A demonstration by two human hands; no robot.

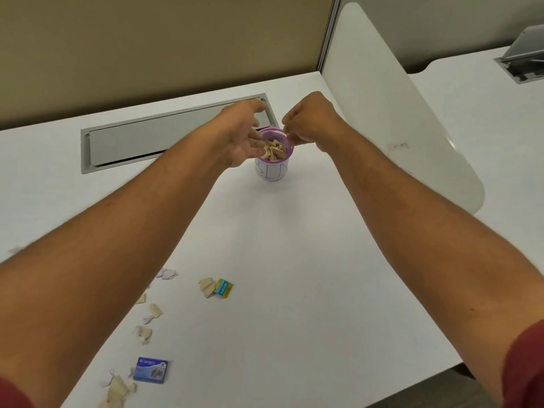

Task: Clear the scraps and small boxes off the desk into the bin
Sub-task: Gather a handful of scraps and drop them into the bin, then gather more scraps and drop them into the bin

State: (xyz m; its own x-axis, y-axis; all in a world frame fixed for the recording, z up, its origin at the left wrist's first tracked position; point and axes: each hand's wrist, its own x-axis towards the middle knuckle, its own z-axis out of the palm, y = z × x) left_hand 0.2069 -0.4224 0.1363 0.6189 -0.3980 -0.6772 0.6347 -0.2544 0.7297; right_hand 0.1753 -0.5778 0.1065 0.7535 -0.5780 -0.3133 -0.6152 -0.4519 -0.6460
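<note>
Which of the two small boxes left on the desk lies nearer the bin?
The teal-and-yellow box, beside a tan scrap; the dark blue box lies farther from the bin.

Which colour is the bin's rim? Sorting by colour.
Purple, on the small mesh bin; head view.

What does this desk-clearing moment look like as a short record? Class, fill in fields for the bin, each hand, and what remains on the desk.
bin: purple-rimmed cup, upright, tan scraps inside
left hand: open, fingers spread at the bin's rim
right hand: curled over the rim; contents unclear
boxes left: blue box, small teal and yellow box
scraps left: paper scraps scattered near the left forearm
</note>
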